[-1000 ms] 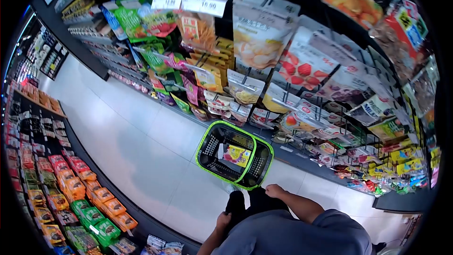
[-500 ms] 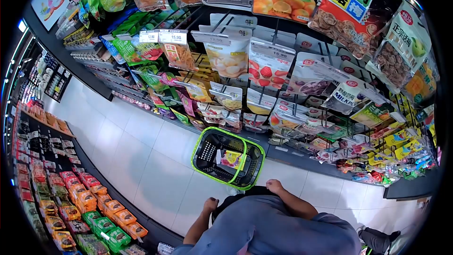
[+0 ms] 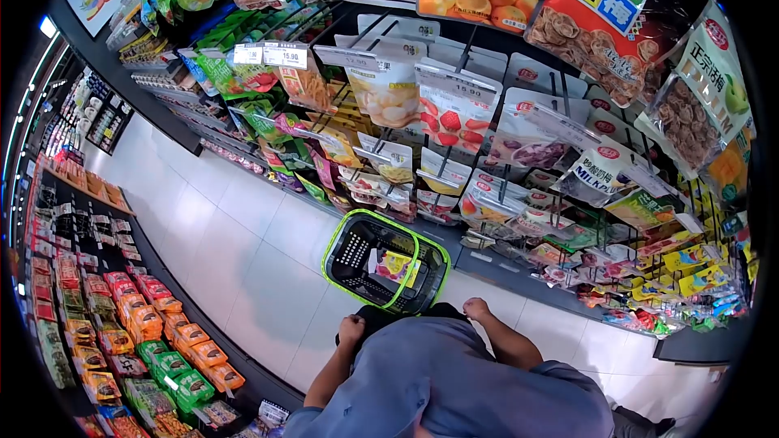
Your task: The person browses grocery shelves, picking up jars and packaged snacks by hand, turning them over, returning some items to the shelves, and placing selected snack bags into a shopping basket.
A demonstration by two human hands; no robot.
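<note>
My left hand (image 3: 350,329) is curled closed beside the dark trousers (image 3: 375,316) at my knee, and I see nothing in it. On the other side, my right hand (image 3: 476,308) is also curled, just off the near right corner of a shopping basket (image 3: 345,231), with no item showing in it. The basket is black with a bright green rim and handle, and it stands on the floor in front of my legs. Inside it lies a yellow and purple snack packet (image 3: 395,266) with a white part at its left.
A wall rack of hanging snack pouches (image 3: 458,109) rises ahead, over a dark base ledge (image 3: 487,264). At the left is a low display of orange and green packets (image 3: 191,389). Pale tiled floor (image 3: 276,284) runs between them. Dark shoes (image 3: 645,426) show behind me at right.
My left hand has moved up and slightly left, toward the knee. My right hand has shifted slightly upward. The basket sits a little further left and higher in view; the packet remains inside.
</note>
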